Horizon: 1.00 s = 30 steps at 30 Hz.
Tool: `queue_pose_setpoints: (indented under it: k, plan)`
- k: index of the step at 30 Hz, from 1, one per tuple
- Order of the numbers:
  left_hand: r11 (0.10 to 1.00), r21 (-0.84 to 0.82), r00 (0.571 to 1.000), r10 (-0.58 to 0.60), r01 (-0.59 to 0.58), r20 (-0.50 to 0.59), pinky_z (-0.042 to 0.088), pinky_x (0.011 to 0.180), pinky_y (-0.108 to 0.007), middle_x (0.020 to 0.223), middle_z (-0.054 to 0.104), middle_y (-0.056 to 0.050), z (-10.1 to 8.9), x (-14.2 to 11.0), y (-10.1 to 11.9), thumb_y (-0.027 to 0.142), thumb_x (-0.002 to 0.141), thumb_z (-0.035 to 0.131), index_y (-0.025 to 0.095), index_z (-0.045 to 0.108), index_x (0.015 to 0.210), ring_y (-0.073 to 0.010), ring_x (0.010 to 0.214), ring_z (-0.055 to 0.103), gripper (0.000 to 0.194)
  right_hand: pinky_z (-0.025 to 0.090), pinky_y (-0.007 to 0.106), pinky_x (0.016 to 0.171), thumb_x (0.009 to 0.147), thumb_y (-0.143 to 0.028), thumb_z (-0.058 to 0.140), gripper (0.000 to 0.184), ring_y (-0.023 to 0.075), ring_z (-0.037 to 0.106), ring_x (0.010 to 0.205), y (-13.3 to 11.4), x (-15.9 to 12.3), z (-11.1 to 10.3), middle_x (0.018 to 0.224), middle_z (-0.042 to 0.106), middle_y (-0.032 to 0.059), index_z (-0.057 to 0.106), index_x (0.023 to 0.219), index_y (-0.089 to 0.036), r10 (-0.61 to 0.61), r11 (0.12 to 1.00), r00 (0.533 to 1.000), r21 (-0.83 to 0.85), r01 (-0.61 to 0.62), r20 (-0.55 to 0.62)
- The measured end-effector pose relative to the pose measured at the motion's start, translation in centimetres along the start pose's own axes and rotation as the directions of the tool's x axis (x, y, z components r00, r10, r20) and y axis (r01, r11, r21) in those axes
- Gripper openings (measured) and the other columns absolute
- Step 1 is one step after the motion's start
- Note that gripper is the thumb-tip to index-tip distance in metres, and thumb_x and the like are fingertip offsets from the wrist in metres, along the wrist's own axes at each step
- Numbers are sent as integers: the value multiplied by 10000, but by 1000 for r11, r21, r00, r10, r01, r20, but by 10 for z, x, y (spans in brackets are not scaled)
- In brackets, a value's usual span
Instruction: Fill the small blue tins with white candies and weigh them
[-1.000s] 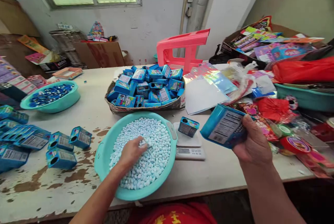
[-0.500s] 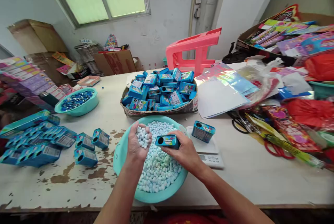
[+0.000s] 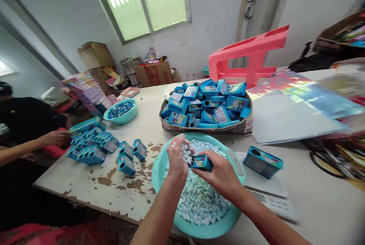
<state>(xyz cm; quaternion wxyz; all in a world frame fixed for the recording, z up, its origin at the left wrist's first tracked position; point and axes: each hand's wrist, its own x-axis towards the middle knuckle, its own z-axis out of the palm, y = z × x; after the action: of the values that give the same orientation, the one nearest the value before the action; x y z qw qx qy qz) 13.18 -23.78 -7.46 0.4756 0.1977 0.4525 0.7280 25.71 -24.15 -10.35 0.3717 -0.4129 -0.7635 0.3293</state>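
While the left hand (image 3: pixel 177 158) curls into a cup around a small heap of candies (image 3: pixel 186 154), the right hand (image 3: pixel 221 169) grips a blue box (image 3: pixel 204 163) by its sides, thumb on the near face and fingers on the far one. The box is above the basin (image 3: pixel 209 233), its holed end right beside the cupped palm; whether the two touch is hard to tell. It looks light, thin-walled and fairly stiff, probably a little slick on its printed faces, and a hard squeeze might dent it. The best hold seems to be across the broad faces, well back from the round hole so no finger blocks it. The candies look hard, small and dry, likely to roll and slip through any gap, so the cupped fingers need to be close together. To the right, a second box (image 3: pixel 262 163) stands on the scale (image 3: pixel 281 206), hole upward; its narrow base probably tips easily, so opposite faces suit a gentle pinch there.
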Motion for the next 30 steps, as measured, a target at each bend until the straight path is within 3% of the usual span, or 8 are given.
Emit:
queue_pose_setpoints:
  k: [11, 24, 30]
  plan:
    - [992, 97, 996, 74, -78, 45, 376, 480, -215, 526, 477, 45, 1, 2, -2, 378, 769, 624, 177, 443, 632, -92, 442, 498, 303, 458, 350, 795, 727, -401, 697, 325, 245, 604, 926, 12, 2, 3, 999, 658, 28, 613, 991, -232, 96, 993, 993, 65, -100, 71]
    - [987, 159, 996, 22, -36, 86, 414, 494, -209, 547, 482, 63, 6, -1, -3, 393, 759, 655, 177, 498, 719, -61, 413, 438, 270, 443, 294, 744, 673, -260, 742, 282, 197, 604, 848, 8, 1, -5, 907, 661, -12, 627, 928, -224, 139, 982, 990, 123, -141, 28]
    - [986, 158, 995, 47, -60, 86, 414, 486, -193, 611, 509, 35, 9, -2, -7, 405, 737, 664, 172, 518, 711, -80, 496, 493, 277, 453, 294, 721, 681, -261, 734, 260, 197, 608, 819, 8, -1, -5, 876, 659, -7, 629, 916, -221, 140, 977, 990, 160, -142, 22]
